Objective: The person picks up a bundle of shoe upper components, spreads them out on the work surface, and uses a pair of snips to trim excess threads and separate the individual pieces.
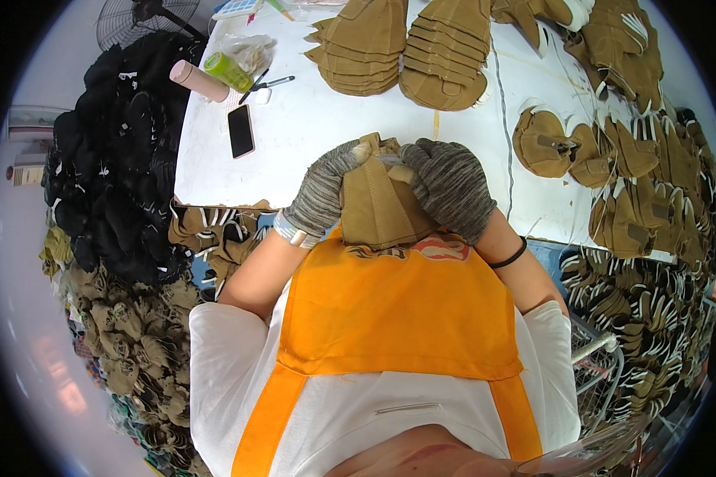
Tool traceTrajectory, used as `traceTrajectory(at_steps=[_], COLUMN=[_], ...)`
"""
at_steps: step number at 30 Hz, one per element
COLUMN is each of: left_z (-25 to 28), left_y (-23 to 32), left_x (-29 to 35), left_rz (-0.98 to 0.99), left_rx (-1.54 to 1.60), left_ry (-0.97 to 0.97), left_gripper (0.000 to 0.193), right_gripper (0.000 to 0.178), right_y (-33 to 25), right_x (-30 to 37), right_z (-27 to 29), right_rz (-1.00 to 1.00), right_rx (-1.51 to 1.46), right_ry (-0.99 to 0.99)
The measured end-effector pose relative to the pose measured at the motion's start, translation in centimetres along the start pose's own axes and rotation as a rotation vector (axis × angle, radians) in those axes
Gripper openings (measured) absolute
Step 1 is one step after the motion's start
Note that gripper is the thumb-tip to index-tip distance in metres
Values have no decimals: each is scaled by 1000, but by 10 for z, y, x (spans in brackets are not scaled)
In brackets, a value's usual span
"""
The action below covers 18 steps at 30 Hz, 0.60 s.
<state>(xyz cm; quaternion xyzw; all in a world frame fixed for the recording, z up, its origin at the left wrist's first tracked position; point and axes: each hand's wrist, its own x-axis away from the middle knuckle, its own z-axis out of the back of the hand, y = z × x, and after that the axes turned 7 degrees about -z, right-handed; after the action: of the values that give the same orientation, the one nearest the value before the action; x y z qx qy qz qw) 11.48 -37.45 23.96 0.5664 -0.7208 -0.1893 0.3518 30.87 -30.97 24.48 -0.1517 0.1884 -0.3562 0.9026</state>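
Landmark: the tan cap piece point(376, 208), sitting at the near desk point(310, 127) edge against the orange apron point(398, 310). Left of it, the phone point(240, 130) is lying on the desk. The left hand point(324, 187), gloved, is pinching the piece's top left edge. The right hand point(451, 189), gloved, is curling closed over its top right. Right of it, finished pieces point(612, 159) are crowding the desk. Risk, judged: thick gloves are dulling the grip, so the piece may be slipping off the edge.
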Motion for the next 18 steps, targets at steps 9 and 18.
traceTrajectory(at_steps=[9, 18], left_z=[-1, 16], left_y=[2, 4], left_x=[5, -2], left_rz=[-66, -91], left_rx=[-164, -52], left_ry=[39, 20], left_gripper=[44, 48], right_gripper=[38, 37], right_y=[26, 259], right_x=[11, 118], right_z=[-19, -151], right_rz=[-256, -999], right_rx=[-879, -38], right_ry=[317, -140])
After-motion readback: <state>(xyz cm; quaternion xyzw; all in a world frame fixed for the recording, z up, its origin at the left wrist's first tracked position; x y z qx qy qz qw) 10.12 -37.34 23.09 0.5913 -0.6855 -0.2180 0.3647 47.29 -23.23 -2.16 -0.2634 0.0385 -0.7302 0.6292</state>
